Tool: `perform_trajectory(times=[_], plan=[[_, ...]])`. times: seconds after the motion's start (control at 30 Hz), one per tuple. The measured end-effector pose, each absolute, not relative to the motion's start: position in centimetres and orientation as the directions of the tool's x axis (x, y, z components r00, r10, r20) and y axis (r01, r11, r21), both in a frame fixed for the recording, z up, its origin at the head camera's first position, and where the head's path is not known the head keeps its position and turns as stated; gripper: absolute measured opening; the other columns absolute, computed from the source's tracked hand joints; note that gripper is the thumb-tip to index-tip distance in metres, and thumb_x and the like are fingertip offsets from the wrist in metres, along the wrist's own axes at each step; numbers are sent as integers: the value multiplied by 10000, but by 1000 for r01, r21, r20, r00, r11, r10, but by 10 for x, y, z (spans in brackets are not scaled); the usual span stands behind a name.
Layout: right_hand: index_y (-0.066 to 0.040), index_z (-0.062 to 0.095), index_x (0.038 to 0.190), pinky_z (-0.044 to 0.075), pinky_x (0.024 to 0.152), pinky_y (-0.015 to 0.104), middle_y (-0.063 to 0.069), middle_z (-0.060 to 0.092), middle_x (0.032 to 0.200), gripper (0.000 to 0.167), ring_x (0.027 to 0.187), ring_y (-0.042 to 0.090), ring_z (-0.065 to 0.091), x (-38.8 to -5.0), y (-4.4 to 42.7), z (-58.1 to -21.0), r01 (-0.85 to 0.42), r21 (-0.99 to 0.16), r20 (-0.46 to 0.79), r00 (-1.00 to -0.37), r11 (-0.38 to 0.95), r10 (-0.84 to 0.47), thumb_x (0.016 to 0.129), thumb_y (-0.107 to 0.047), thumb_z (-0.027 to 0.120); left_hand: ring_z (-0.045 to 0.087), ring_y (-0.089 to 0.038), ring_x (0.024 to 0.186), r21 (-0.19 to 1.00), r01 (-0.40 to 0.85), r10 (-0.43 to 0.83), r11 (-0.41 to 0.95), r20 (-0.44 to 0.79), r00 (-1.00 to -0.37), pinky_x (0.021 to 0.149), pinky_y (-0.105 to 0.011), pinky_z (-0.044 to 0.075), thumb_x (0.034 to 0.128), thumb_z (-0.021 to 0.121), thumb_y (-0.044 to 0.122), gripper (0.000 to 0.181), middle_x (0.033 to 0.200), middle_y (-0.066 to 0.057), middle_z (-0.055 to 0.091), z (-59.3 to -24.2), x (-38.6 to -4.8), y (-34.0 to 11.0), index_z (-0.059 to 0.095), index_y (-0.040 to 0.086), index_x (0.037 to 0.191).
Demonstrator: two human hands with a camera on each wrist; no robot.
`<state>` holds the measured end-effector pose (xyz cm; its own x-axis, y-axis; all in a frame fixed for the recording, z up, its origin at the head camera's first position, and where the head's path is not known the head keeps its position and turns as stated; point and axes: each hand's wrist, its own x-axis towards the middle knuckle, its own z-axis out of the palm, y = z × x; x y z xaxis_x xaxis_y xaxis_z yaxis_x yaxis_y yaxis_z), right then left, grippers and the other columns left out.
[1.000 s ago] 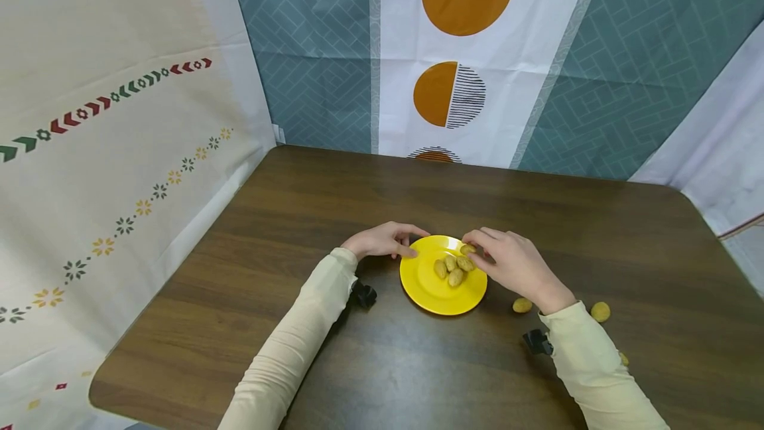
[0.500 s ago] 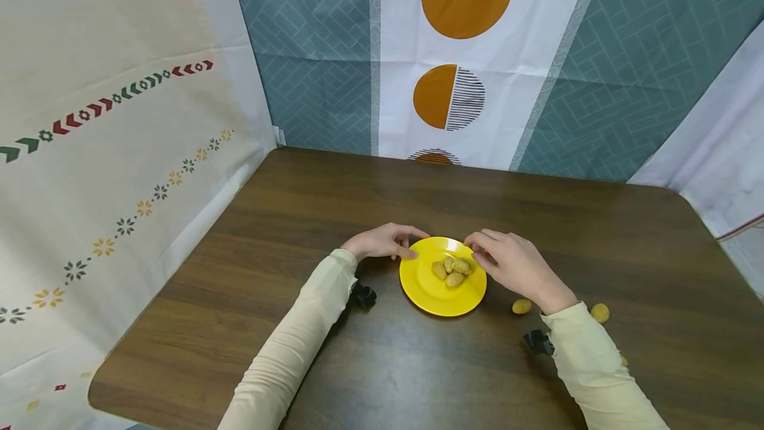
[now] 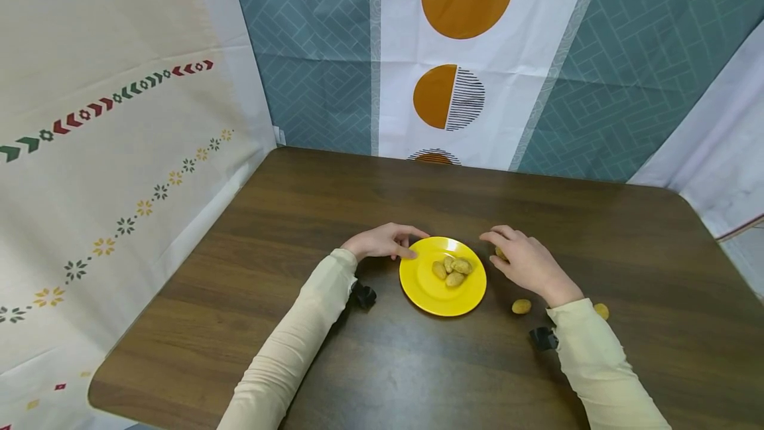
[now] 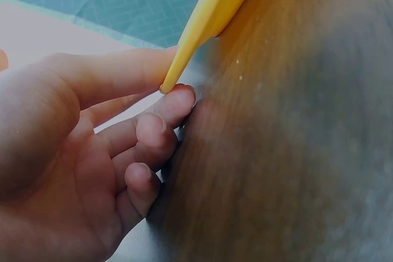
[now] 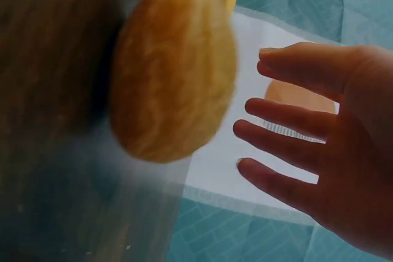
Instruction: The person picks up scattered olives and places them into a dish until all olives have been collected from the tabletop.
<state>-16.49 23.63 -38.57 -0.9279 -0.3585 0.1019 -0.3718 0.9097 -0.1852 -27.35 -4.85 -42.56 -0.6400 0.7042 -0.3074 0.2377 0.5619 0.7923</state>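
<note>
A yellow plate (image 3: 426, 294) lies on the table with several small potato-like pieces (image 3: 455, 279) grouped on it. The left hand (image 3: 382, 241) pinches its left rim; in the left wrist view, the hand (image 4: 80, 133) has its thumb against the plate edge (image 4: 187, 44), other fingers bent below. The right hand (image 3: 528, 264) is over the table right of the plate, with one piece (image 3: 500, 254) partly hidden by its fingers. In the right wrist view, the right hand (image 5: 319, 133) has spread, nearly straight fingers, and a large-looking piece (image 5: 175, 69) is close to the camera.
One loose piece (image 3: 521, 306) lies below the right hand, and another (image 3: 601, 311) beside the right sleeve (image 3: 597, 357). Behind the brown table (image 3: 358, 184) hangs a patterned cloth (image 3: 310, 71); a white cloth (image 3: 119, 151) hangs at the left.
The right hand has moved right, away from the plate. A piece seen at its fingertips over the plate's rim one second ago is now off the plate. The left hand keeps its place.
</note>
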Motion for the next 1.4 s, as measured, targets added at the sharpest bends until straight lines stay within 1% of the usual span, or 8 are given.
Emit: perform_trajectory(times=[0.07,0.13,0.43,0.63,0.73,0.87,1.23,1.4], plan=[[-63,577,1301,481,887,610,193,559,1303,440,1073,382,615,-166,238,-387,-358,-196,67,-934,913,-352,876,-82,691,467,-154,621,794,237,705,560,-305,-641,632,-237,446,916,660,269,497,810,-35,531,-425,-273,-49,524,264,1395],[-72,573,1310,471,900,622,191,556,1316,443,1080,382,616,-167,240,-389,-344,-202,37,-938,917,-344,882,-83,683,464,-156,612,797,237,707,556,-303,-639,636,-236,449,916,662,265,497,804,-38,528,-425,-273,-49,525,259,1394],[-65,622,1229,476,892,607,174,588,1269,373,963,317,653,-169,247,-392,-314,-213,-18,-946,925,-325,864,-75,702,460,-158,592,799,239,709,551,-298,-639,661,-238,456,916,664,253,497,786,-36,521,-424,-272,-48,526,248,1393],[-69,643,1121,546,745,462,152,598,1173,273,835,225,621,-169,251,-392,-307,-212,-68,-942,928,-327,856,-63,705,465,-158,591,797,245,710,552,-295,-640,669,-236,459,920,658,254,494,785,-33,523,-424,-272,-49,525,248,1395],[-83,639,1067,532,664,386,127,592,1097,222,773,188,578,-169,251,-392,-289,-224,-97,-944,931,-317,856,-46,698,465,-155,591,795,250,710,553,-292,-640,665,-233,458,921,656,251,494,786,-30,523,-425,-272,-48,522,248,1396],[-98,632,1018,498,626,334,99,578,1026,179,724,178,532,-170,251,-391,-260,-242,-128,-946,935,-296,863,-21,677,461,-154,589,794,254,710,552,-288,-642,644,-230,455,922,656,247,493,786,-32,521,-425,-273,-48,523,247,1397],[-57,627,1051,500,664,319,124,567,1026,252,765,212,526,-171,254,-386,-207,-343,-112,-959,916,-259,830,60,656,459,-155,591,801,244,710,547,-290,-642,629,-230,449,918,660,236,497,778,-31,517,-424,-272,-48,524,235,1396],[-47,628,1057,526,708,372,141,576,1039,285,785,230,538,-170,254,-385,-227,-347,-64,-962,910,-265,809,90,654,457,-154,593,802,241,709,546,-289,-643,630,-231,447,918,661,238,495,776,-34,518,-425,-272,-48,526,237,1395]])
